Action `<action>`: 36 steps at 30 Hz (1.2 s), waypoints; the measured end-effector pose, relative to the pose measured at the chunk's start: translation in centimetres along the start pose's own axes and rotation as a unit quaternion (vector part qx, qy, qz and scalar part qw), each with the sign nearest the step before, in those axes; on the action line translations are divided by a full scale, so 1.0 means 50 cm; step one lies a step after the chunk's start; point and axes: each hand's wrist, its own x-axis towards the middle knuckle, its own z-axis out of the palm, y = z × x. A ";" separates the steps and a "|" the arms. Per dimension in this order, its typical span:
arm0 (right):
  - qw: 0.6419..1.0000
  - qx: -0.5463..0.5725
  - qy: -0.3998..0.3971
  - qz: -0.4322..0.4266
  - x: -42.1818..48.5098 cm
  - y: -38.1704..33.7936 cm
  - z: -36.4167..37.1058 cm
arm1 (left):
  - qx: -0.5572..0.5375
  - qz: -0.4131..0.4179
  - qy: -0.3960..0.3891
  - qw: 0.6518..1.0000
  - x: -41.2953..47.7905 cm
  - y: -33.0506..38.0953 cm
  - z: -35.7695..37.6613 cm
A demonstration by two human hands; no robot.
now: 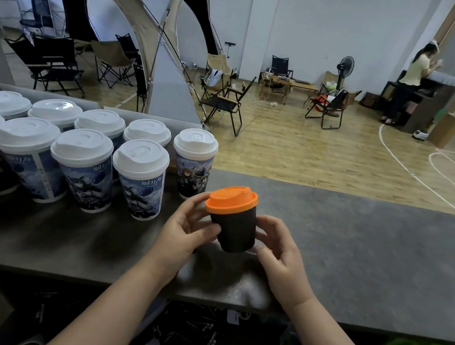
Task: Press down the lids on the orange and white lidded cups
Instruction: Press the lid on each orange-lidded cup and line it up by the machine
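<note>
Left hand [190, 226] and right hand [282, 253] — fingers curled round dark cup [236, 231], held tilted over counter [357, 254]; orange lid [232, 200] on top; likely light, thin-walled — grip sides gently, press lid rim.

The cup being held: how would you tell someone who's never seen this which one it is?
Look at the long dark grey counter with a crowd of tall white-lidded cups at its left. Just right of them, the left hand and right hand hold one cup, tilted. Unlike its tall, picture-covered neighbours, it is short and plain black with an orange lid.
</note>
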 end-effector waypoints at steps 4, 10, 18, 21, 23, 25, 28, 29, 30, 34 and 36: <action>0.999 -0.017 0.027 0.019 0.006 -0.001 0.004 | 0.021 0.005 0.006 1.000 0.002 -0.009 -0.002; 0.994 -0.098 0.037 0.031 0.011 0.007 -0.006 | 0.080 -0.006 0.006 0.997 -0.001 -0.004 -0.001; 0.995 -0.077 0.065 0.022 0.006 0.008 -0.033 | 0.117 -0.001 0.055 0.992 -0.006 0.006 0.067; 0.994 -0.081 0.073 0.011 -0.005 0.001 -0.098 | 0.106 0.009 0.060 0.993 -0.004 -0.003 0.147; 0.994 -0.077 0.077 0.017 -0.010 -0.003 -0.170 | 0.105 0.017 0.060 0.992 0.006 -0.022 0.222; 0.993 -0.085 0.081 0.023 -0.016 -0.005 -0.258 | 0.107 0.022 0.059 0.992 0.022 -0.051 0.308; 0.990 -0.095 0.100 0.029 -0.034 -0.007 -0.400 | 0.124 0.027 0.050 0.991 0.045 -0.102 0.446; 0.989 -0.095 0.109 0.030 -0.042 -0.008 -0.449 | 0.131 0.029 0.048 0.990 0.052 -0.120 0.493; 0.988 -0.097 0.115 0.033 -0.052 -0.008 -0.497 | 0.135 0.030 0.044 0.989 0.058 -0.138 0.541; 0.982 -0.118 0.140 0.048 -0.099 -0.006 -0.699 | 0.139 0.028 0.016 0.990 0.085 -0.208 0.742; 0.975 -0.131 0.170 0.050 -0.125 -0.002 -0.801 | 0.120 0.021 0.003 0.993 0.098 -0.248 0.844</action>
